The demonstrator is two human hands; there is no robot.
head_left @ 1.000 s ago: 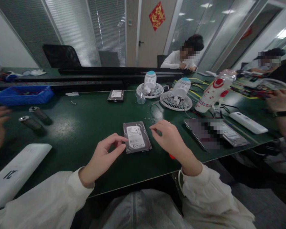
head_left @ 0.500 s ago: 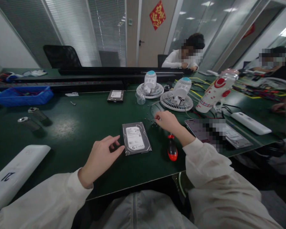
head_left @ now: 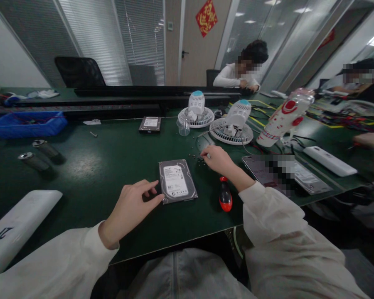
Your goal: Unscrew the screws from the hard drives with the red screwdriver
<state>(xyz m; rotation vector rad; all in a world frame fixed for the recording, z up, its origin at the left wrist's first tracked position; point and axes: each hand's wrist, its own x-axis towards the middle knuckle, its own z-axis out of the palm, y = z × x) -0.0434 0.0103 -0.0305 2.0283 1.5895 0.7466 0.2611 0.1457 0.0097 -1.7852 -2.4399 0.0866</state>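
Note:
A hard drive [head_left: 177, 186] lies label up on the green table [head_left: 112, 162] in front of me. My left hand [head_left: 134, 207] rests at its left edge, fingers loosely spread, fingertips touching the drive's near left corner. My right hand [head_left: 218, 160] reaches past the drive's far right corner to a scatter of small screws [head_left: 196, 157], fingers pinched together at them; what they hold is too small to name. A red-and-black screwdriver [head_left: 225, 195] lies under my right forearm.
Two small fans [head_left: 230, 124] lie face down behind the screws, beside a clear cup [head_left: 183, 126]. A second hard drive [head_left: 150, 123] lies further back. Batteries [head_left: 34, 160], a blue bin [head_left: 25, 123] and a white case [head_left: 15, 226] are left. Other people's hands work at the right.
My right hand went from the drive's right edge out to the screws, uncovering the screwdriver. My left hand stayed at the drive's left edge. A co-worker's hand at far left withdrew.

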